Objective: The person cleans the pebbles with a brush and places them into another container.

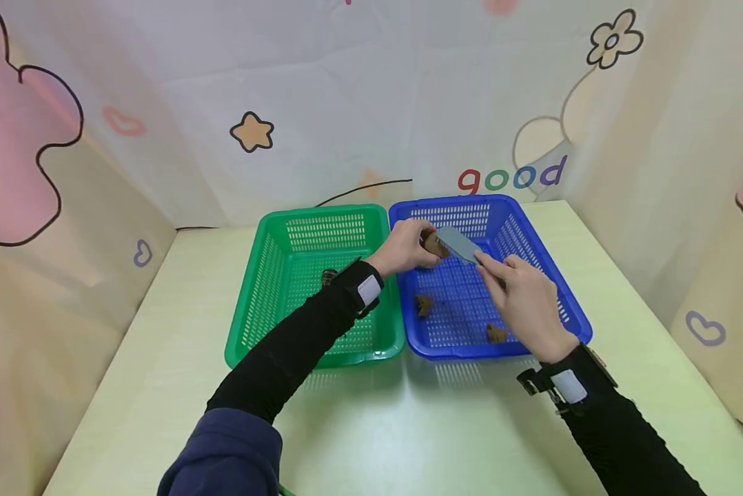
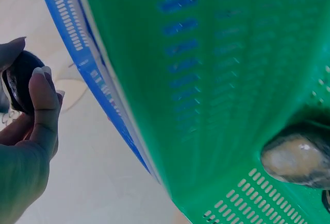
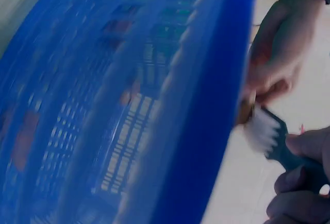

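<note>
Over the back of the blue basket, the left hand pinches a small brown lump; the left wrist view shows this lump dark and rounded between thumb and fingers. Gripped by its handle in the right hand is a blue-grey brush. White bristles face the lump in the right wrist view, where blur hides whether they touch it. Inside the blue basket lie brown pieces, another near its front edge.
A green basket stands left of the blue one, under the left forearm. It holds a dark striped object; a rounded stone-like object with a pale patch shows there in the left wrist view. A patterned curtain hangs behind the table.
</note>
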A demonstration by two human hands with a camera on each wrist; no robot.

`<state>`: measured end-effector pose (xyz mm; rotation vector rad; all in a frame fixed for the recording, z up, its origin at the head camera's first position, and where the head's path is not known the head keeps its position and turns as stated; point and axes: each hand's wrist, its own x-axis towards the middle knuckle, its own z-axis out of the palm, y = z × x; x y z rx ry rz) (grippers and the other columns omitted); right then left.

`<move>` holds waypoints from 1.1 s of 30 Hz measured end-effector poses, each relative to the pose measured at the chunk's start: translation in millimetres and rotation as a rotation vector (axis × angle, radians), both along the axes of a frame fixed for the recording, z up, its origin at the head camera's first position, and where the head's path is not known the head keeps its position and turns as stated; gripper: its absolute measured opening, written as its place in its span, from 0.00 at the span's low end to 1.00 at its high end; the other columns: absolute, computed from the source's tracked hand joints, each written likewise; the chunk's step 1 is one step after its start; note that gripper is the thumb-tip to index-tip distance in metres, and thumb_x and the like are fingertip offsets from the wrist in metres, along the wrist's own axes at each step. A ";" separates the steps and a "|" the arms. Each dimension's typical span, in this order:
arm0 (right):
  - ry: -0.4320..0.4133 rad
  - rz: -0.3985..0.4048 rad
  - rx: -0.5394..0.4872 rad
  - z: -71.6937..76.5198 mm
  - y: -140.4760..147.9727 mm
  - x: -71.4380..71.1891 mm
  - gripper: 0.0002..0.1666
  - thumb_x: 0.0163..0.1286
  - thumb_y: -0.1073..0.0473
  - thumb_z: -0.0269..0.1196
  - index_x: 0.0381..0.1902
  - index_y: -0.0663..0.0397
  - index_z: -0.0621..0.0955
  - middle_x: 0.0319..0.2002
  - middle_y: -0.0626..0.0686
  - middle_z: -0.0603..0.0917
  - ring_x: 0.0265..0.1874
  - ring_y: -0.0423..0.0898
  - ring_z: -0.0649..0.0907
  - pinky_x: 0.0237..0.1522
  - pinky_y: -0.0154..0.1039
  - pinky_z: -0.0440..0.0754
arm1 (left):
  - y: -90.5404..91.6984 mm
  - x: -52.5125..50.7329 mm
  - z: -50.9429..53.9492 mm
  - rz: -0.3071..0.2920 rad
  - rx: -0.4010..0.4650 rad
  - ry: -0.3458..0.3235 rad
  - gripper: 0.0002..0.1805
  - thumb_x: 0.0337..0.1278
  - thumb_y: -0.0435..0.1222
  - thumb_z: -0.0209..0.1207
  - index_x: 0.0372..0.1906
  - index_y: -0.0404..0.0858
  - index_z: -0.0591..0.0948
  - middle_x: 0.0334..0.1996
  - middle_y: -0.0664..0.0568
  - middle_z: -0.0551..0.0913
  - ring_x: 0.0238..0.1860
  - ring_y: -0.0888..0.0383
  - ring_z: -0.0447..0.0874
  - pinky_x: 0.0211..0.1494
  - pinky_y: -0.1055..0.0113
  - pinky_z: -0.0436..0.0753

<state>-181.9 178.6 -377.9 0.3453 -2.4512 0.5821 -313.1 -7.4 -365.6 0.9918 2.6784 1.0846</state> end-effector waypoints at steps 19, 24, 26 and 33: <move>0.013 0.022 0.037 -2.0 2.9 4.9 0.20 0.64 0.63 0.65 0.55 0.54 0.82 0.17 0.49 0.64 0.16 0.40 0.61 0.15 0.30 0.58 | 0.8 2.6 1.1 0.021 0.020 0.041 0.17 0.48 0.34 0.69 0.45 0.33 0.82 0.36 0.45 0.84 0.34 0.56 0.78 0.33 0.75 0.71; 0.022 -0.032 0.014 0.3 2.1 -0.3 0.19 0.66 0.61 0.64 0.55 0.54 0.82 0.18 0.50 0.65 0.16 0.41 0.61 0.16 0.32 0.58 | 2.2 4.0 1.9 0.007 0.008 0.046 0.17 0.50 0.35 0.69 0.45 0.34 0.82 0.37 0.45 0.85 0.35 0.56 0.81 0.33 0.76 0.73; 0.020 -0.010 0.002 0.8 -1.9 -1.7 0.19 0.68 0.60 0.62 0.56 0.54 0.81 0.18 0.51 0.66 0.16 0.41 0.62 0.16 0.32 0.59 | 3.2 4.2 2.0 0.004 0.014 0.055 0.18 0.50 0.36 0.69 0.47 0.33 0.81 0.38 0.45 0.85 0.35 0.56 0.82 0.32 0.76 0.74; 0.004 0.007 0.037 0.1 2.6 4.2 0.20 0.65 0.63 0.65 0.56 0.53 0.82 0.18 0.49 0.64 0.16 0.40 0.61 0.15 0.31 0.58 | 1.3 5.2 0.6 0.056 0.033 0.022 0.18 0.50 0.34 0.69 0.47 0.33 0.82 0.39 0.45 0.85 0.37 0.55 0.80 0.34 0.74 0.74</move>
